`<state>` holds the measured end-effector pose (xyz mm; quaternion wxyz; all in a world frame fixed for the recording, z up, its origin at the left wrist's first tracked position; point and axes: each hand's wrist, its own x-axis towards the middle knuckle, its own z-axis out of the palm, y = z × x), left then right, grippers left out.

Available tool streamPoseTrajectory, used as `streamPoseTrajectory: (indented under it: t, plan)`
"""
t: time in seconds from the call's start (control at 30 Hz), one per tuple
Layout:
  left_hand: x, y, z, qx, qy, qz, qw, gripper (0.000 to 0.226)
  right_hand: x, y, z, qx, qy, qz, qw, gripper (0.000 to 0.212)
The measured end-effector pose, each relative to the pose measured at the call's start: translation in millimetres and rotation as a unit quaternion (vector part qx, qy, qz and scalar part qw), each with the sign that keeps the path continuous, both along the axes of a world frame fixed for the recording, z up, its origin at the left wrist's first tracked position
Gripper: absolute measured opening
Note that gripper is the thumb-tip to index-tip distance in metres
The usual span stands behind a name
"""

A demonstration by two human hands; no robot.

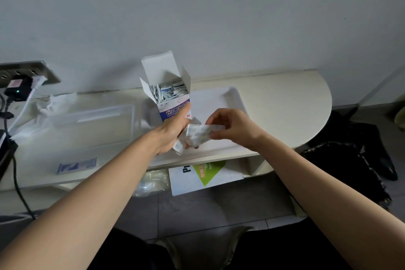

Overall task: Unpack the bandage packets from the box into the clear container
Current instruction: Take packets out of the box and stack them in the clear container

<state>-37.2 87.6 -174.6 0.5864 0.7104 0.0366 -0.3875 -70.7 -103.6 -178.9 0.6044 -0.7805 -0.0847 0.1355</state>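
Note:
A white and blue cardboard box (173, 107) stands upright at the back of the shelf, flaps open, with several bandage packets (169, 91) showing inside. My left hand (173, 131) holds a bunch of white bandage packets (198, 135) just in front of the box. My right hand (232, 126) pinches the right end of the same bunch. A clear plastic container (96, 120) lies to the left of the box, with nothing visible inside it.
A white tray (232, 96) lies right of the box, under my hands. A flat blue and white packet (76, 165) lies near the shelf's front left. Crumpled plastic, a wall socket (28, 72) with plugs and cables sit far left. A black bag (350, 155) is at right.

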Motion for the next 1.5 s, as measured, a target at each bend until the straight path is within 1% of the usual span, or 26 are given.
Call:
streamPoseTrajectory:
  t: [0.1, 0.2, 0.3, 0.37, 0.4, 0.47, 0.53, 0.6, 0.73, 0.83, 0.9, 0.97, 1.03, 1.13, 1.2, 1.23, 1.33, 1.43, 1.5]
  plan:
    - [-8.2, 5.9, 7.2, 0.009, 0.014, -0.085, 0.996, 0.08, 1.0, 10.2, 3.6, -0.058, -0.028, 0.027, 0.998, 0.03]
    - [-10.4, 13.1, 7.3, -0.011, 0.028, -0.133, 0.991, 0.084, 3.5, 11.8, 3.9, -0.12, -0.044, 0.033, 0.991, 0.028]
    - [-10.3, 16.1, 6.6, -0.004, 0.009, -0.17, 0.985, 0.085, 3.4, 14.8, 4.2, -0.149, -0.054, 0.04, 0.986, 0.027]
    - [-11.0, 15.7, 8.1, 0.028, -0.021, -0.19, 0.981, 0.072, 2.0, 19.8, 4.9, -0.148, -0.062, 0.045, 0.986, 0.025]
    - [-11.1, 15.8, 8.5, 0.048, -0.04, -0.195, 0.979, 0.06, 2.1, 21.8, 4.9, -0.137, -0.062, 0.039, 0.988, 0.025]
    - [-10.6, 18.6, 9.2, 0.066, -0.073, -0.187, 0.977, 0.037, 4.2, 23.9, 6.0, -0.129, -0.071, 0.01, 0.989, 0.024]
    - [-9.9, 24.6, 10.6, 0.065, -0.088, -0.173, 0.979, 0.026, 7.1, 25.6, 9.2, -0.151, -0.092, 0.006, 0.984, 0.026]
    - [-10.4, 29.5, 14.8, 0.064, -0.096, -0.159, 0.981, 0.018, 7.3, 32.5, 13.0, -0.164, -0.107, 0.027, 0.98, 0.022]
    - [-12.1, 33.8, 24.4, 0.073, -0.125, -0.154, 0.977, 0.017, 4.6, 46.0, 14.7, -0.145, -0.114, 0.027, 0.983, 0.013]
    - [-9.7, 40.3, 21.2, 0.114, -0.158, -0.126, 0.973, 0.027, 6.5, 40.4, 10.3, -0.165, -0.135, -0.027, 0.977, 0.008]
    - [-7.4, 45.0, 13.8, 0.176, -0.202, -0.109, 0.957, 0.027, 7.1, 32.0, 6.6, -0.184, -0.123, -0.049, 0.974, 0.011]
    - [-6.8, 47.2, 6.8, 0.284, -0.278, -0.109, 0.911, 0.025, 6.6, 24.1, 1.5, -0.205, -0.071, -0.031, 0.976, 0.013]
    - [-9.8, 46.0, 3.0, 0.363, -0.326, -0.116, 0.865, 0.026, 5.9, 17.8, -3.9, -0.189, -0.02, -0.026, 0.981, 0.016]
    - [-14.1, 41.3, -5.9, 0.423, -0.369, -0.158, 0.812, 0.039, 6.5, 9.1, -4.7, -0.135, 0.007, -0.07, 0.988, 0.017]
    - [-15.6, 39.3, -13.2, 0.448, -0.388, -0.181, 0.785, 0.038, 7.2, 4.1, -2.0, -0.111, 0.017, -0.083, 0.99, 0.017]
    - [-14.9, 39.4, -17.2, 0.453, -0.388, -0.185, 0.781, 0.037, 7.5, 2.6, -1.2, -0.104, 0.021, -0.082, 0.991, 0.018]
    - [-10.7, 40.8, -20.5, 0.463, -0.362, -0.194, 0.785, 0.035, 8.6, 1.3, -1.1, -0.102, 0.032, -0.063, 0.992, 0.021]
    - [-7.5, 40.9, -19.2, 0.469, -0.362, -0.221, 0.775, 0.034, 8.2, 3.9, -2.2, -0.092, 0.048, -0.025, 0.994, 0.022]
    - [-7.6, 40.7, -17.6, 0.453, -0.369, -0.204, 0.785, 0.024, 7.9, 6.0, -2.3, -0.097, 0.051, 0.005, 0.994, 0.022]
